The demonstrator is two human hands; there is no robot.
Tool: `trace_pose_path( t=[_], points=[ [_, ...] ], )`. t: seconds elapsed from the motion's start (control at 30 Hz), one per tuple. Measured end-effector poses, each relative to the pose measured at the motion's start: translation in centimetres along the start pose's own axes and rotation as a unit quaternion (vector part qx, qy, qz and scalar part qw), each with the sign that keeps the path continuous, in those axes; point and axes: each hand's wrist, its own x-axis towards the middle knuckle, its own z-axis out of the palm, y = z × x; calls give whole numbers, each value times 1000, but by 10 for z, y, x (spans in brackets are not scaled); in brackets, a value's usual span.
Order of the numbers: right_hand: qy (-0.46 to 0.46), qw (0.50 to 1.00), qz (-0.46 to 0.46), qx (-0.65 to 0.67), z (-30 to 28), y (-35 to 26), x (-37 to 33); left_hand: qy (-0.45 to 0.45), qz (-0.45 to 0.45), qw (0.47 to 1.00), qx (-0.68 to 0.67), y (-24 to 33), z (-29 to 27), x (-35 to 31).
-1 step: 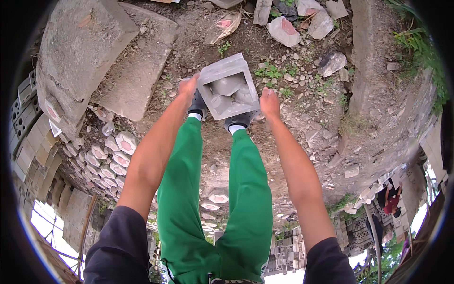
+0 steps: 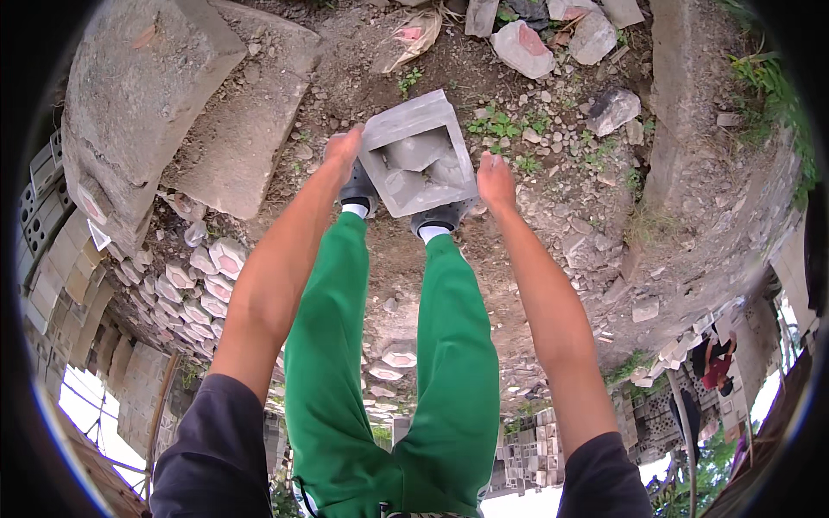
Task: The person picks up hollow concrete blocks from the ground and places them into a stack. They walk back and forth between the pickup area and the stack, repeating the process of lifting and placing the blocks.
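A square, hollow grey concrete block (image 2: 406, 119) is between my two hands, tilted slightly, its opening facing up toward me. Irregular grey shapes (image 2: 417, 152) fill part of the opening; whether they are loose pieces or part of the block I cannot tell. My left hand (image 2: 344, 147) is closed at the block's upper left edge. Against its right side my right hand (image 2: 495, 180) is closed too, fingers curled and mostly hidden. Below the block show my dark shoes (image 2: 446, 216), partly covered by it. Whether the block touches the ground cannot be seen.
Two large concrete slabs (image 2: 246, 129) lie at the left. Broken stones (image 2: 522, 49) and a grey rock (image 2: 614, 111) are scattered ahead. A low concrete ledge (image 2: 673, 121) runs along the right. Hexagonal pavers (image 2: 228, 258) are stacked to the left. A person (image 2: 717, 367) is at the far right.
Very little differs. The slabs have slid slightly left and the rocks slightly right in the picture. Both hands stay on the concrete block.
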Motion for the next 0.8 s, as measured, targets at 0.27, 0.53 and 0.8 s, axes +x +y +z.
trace_pose_path(
  t=[0.27, 0.53, 0.8],
  points=[
    [-238, 809, 330, 425, 72, 64, 39, -41, 70, 954, 287, 21, 38, 70],
    [-315, 553, 298, 711, 87, 58, 25, -54, 17, 964, 259, -6, 38, 58],
    [-283, 658, 248, 652, 89, 68, 41, -39, 158, 966, 203, -78, 26, 80]
  ],
)
